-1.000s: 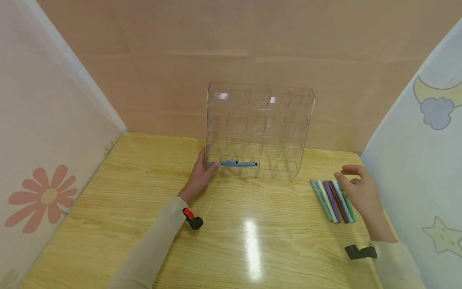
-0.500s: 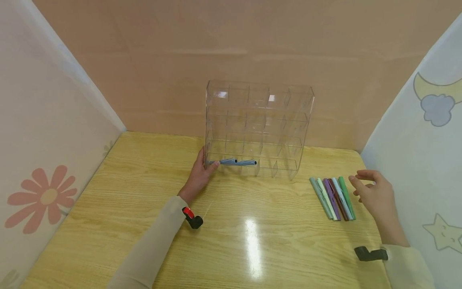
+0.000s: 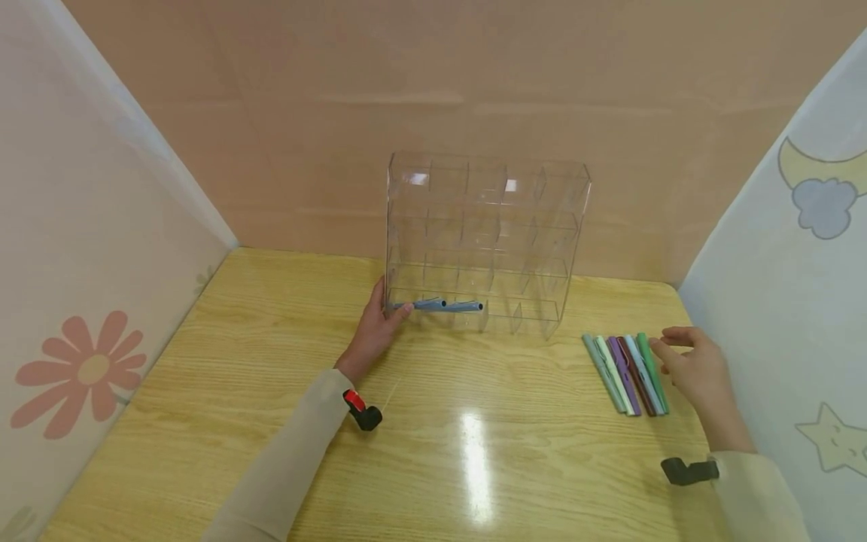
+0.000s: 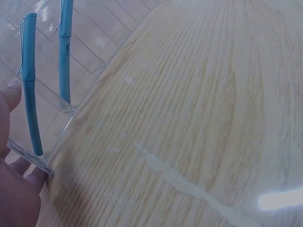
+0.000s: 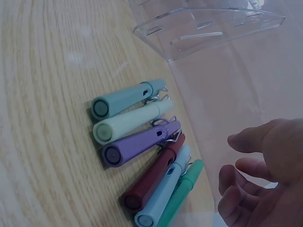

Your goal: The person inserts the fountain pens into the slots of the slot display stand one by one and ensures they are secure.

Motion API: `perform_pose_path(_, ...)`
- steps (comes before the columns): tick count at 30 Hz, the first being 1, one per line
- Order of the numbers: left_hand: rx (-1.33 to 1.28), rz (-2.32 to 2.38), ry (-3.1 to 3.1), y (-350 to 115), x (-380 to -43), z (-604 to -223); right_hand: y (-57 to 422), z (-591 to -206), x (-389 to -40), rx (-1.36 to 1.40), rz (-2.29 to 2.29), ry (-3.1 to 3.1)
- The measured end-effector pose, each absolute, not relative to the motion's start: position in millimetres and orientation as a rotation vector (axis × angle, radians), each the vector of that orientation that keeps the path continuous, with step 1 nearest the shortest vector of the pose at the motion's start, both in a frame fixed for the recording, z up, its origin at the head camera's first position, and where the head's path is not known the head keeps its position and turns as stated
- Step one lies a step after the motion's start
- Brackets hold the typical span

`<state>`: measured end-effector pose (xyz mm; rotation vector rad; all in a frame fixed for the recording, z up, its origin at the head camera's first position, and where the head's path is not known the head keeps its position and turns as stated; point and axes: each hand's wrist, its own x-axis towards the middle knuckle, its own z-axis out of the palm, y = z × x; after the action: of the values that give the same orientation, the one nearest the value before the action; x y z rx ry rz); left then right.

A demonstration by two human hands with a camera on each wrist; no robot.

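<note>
Looks like mid-loading, I guess: left hand point(image 3: 375, 327) grips the left side of a clear plastic compartment rack point(image 3: 484, 239), two slim blue pens point(image 3: 463, 307) in its lowest tier. Empty right hand point(image 3: 699, 369), fingers loosely parted, is just right of six multicoloured pens point(image 3: 626, 376); next probably needs a pinch.

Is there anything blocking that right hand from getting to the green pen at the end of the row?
Nothing visible does. The green pen is the row's nearest to the right hand, with bare table between them in the wrist view. The light blue pen lies on its other side.
</note>
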<state>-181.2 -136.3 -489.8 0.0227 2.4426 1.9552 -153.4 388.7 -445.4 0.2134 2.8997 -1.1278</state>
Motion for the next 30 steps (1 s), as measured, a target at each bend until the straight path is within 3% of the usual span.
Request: perform_pose_path(30,0.021,1.947,2.445,-136.4,-181.6,-490.8,407.2,-477.7,-176.4,0.217,-0.855,2.895)
